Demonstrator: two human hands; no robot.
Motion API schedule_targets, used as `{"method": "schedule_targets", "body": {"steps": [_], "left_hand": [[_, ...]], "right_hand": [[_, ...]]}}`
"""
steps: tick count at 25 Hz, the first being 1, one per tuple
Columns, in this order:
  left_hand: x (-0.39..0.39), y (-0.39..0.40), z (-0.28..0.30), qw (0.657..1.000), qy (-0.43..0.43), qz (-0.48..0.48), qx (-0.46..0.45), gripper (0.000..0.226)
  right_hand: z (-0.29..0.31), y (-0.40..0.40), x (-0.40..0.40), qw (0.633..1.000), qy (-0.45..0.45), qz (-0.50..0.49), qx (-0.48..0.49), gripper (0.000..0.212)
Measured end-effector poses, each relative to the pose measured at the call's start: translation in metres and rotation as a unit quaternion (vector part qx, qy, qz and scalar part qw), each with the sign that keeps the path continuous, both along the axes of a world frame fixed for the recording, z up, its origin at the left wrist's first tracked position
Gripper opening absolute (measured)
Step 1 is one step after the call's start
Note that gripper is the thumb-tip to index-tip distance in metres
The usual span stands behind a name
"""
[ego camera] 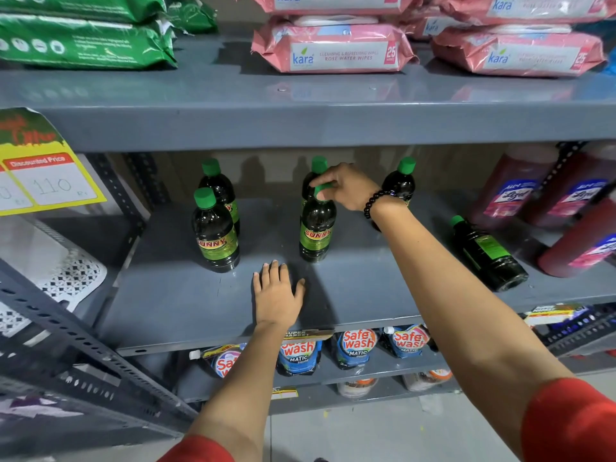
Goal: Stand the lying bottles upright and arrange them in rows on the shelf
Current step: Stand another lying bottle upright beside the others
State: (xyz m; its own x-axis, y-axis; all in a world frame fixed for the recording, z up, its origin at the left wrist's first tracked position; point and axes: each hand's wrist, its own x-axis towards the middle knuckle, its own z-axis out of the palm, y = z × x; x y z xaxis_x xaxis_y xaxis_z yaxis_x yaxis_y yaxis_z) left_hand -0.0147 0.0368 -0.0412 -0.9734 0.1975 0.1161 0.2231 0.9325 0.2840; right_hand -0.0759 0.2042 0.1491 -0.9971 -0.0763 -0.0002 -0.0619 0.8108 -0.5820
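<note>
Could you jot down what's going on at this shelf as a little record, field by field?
place: grey metal shelf in a shop
upright bottles: five, green caps, dark liquid, in three columns
lying bottle: one, on its side at right, cap pointing back
right hand: fingers on the cap of the front middle bottle
left hand: flat on the shelf, holding nothing
neighbours: red bottles further right, partly tipped
above: pink wipes packs
left to do: stand the lying bottle
</note>
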Motion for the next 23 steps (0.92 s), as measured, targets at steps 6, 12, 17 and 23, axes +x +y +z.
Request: {"method": "schedule_targets", "body": {"steps": [6, 12, 17, 23], "left_hand": [[0.0, 0.0, 0.002, 1.0, -0.008, -0.006, -0.005, 0.057], [0.005, 0.004, 0.005, 0.999, 0.033, -0.015, -0.023, 0.05], [0.024, 0.049, 0.012, 0.993, 0.055, -0.081, 0.061, 0.059], [0.02, 0.121, 0.011, 0.993, -0.018, -0.111, 0.037, 0.056]], "right_hand": [[-0.003, -0.005, 0.002, 1.0, 0.008, -0.001, 0.015, 0.036], [-0.006, 0.012, 0.032, 0.989, 0.098, -0.072, -0.081, 0.047], [-0.043, 0.086, 0.071, 0.954, 0.107, -0.274, -0.062, 0.033], [-0.087, 0.182, 0.119, 0.901, 0.039, -0.421, 0.099, 0.036]]}}
